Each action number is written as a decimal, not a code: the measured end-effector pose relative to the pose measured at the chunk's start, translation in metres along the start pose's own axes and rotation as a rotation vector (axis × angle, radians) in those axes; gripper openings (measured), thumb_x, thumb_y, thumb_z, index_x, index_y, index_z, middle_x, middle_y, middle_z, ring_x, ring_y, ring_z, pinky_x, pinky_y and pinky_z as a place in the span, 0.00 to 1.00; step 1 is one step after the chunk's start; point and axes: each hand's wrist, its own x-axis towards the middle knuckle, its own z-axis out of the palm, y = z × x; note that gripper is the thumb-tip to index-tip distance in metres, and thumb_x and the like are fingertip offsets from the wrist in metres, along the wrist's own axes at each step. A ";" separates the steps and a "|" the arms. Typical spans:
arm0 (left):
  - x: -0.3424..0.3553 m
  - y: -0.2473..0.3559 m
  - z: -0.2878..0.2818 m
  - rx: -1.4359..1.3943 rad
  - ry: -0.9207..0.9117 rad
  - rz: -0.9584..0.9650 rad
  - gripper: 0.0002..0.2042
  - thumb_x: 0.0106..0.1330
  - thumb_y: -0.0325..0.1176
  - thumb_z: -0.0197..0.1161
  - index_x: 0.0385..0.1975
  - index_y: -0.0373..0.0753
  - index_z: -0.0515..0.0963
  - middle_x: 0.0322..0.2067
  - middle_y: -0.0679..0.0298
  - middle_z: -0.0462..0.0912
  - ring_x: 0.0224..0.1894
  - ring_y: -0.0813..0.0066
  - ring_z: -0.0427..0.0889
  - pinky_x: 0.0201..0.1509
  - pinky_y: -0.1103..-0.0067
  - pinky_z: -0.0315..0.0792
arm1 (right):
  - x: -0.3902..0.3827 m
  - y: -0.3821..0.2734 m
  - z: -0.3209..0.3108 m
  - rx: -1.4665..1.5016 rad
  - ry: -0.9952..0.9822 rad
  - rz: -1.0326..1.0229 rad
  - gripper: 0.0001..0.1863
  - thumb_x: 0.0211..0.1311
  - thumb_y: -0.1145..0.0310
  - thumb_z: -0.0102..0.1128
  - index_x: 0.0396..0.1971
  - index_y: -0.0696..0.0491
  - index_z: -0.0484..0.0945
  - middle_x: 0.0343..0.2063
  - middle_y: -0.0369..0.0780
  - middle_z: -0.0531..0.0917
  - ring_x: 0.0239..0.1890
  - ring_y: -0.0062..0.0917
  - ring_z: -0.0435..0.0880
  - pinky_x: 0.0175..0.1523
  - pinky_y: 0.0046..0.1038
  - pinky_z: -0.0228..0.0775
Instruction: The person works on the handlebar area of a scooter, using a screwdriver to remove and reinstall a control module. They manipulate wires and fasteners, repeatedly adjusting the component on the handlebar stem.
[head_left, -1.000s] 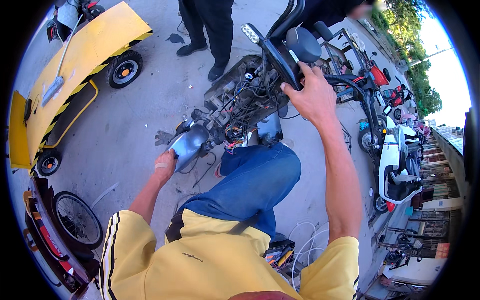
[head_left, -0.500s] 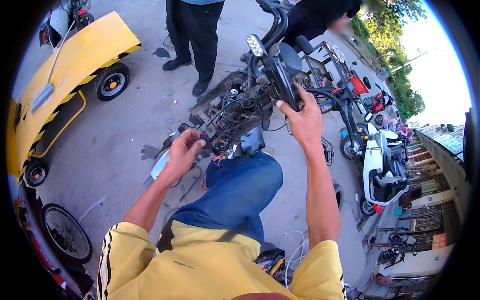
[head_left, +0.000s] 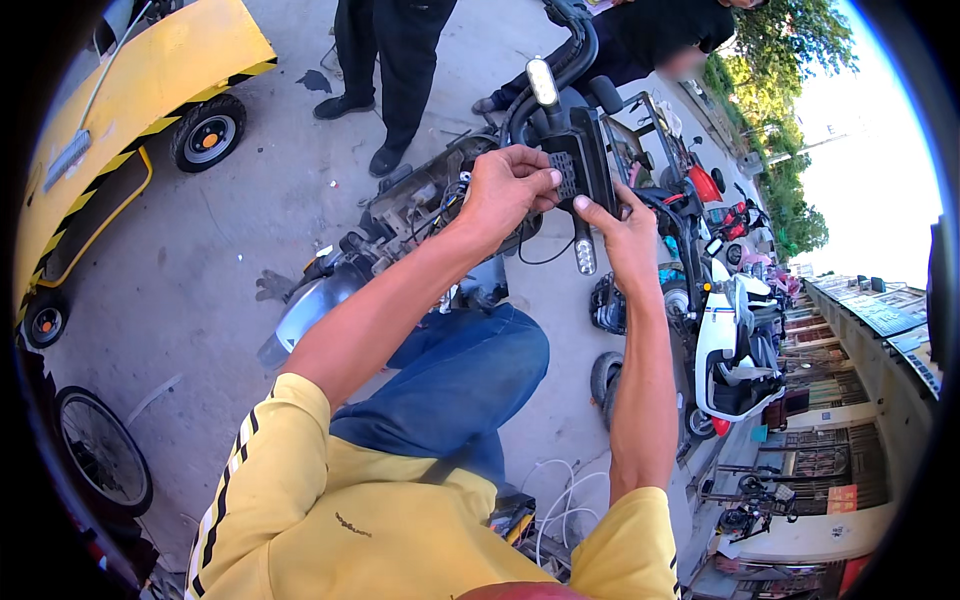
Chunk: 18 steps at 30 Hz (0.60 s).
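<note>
My left hand (head_left: 517, 184) is pinched at a dark perforated plate (head_left: 563, 174) on a black handlebar housing (head_left: 592, 160); anything inside the pinch is too small to make out. My right hand (head_left: 612, 217) grips the housing's lower part, thumb toward the plate. An oval LED lamp (head_left: 542, 83) sticks up from the housing and a second lamp (head_left: 586, 254) hangs below it. Behind lies a stripped scooter body (head_left: 405, 205) with loose wiring, and a silver fairing piece (head_left: 320, 305) is by my knee, partly behind my left forearm.
Two people, one in dark trousers (head_left: 395, 70) and one bent over (head_left: 660, 35), are beyond the scooter. A yellow cart (head_left: 150, 60) stands at left above a bicycle wheel (head_left: 100, 447). Parked scooters (head_left: 730, 340) line the right; white hoses (head_left: 560, 500) and a tyre (head_left: 605, 385) lie nearby.
My left hand left the silver fairing piece and rose rightward to the handlebar housing, fingers now pinched. My right hand stays on the housing, which now shows its perforated face and both lamps.
</note>
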 end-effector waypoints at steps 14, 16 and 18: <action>0.003 -0.003 0.006 0.014 0.030 0.031 0.11 0.69 0.27 0.71 0.45 0.27 0.81 0.34 0.58 0.88 0.33 0.76 0.88 0.37 0.81 0.82 | 0.003 -0.005 -0.006 -0.084 0.000 0.081 0.38 0.59 0.62 0.81 0.64 0.69 0.76 0.45 0.45 0.89 0.45 0.22 0.87 0.54 0.24 0.77; 0.002 -0.001 0.004 0.012 0.013 0.027 0.10 0.70 0.28 0.70 0.44 0.29 0.80 0.34 0.60 0.87 0.35 0.77 0.87 0.40 0.80 0.82 | 0.001 -0.005 -0.006 -0.089 0.004 0.061 0.38 0.59 0.62 0.81 0.64 0.69 0.76 0.45 0.45 0.89 0.44 0.22 0.87 0.53 0.25 0.77; 0.006 -0.006 -0.001 0.005 0.026 0.075 0.08 0.72 0.29 0.67 0.42 0.30 0.79 0.35 0.61 0.86 0.38 0.77 0.86 0.45 0.78 0.82 | 0.000 -0.002 -0.004 -0.077 -0.003 0.019 0.38 0.60 0.62 0.81 0.64 0.68 0.76 0.44 0.44 0.89 0.43 0.22 0.86 0.52 0.25 0.77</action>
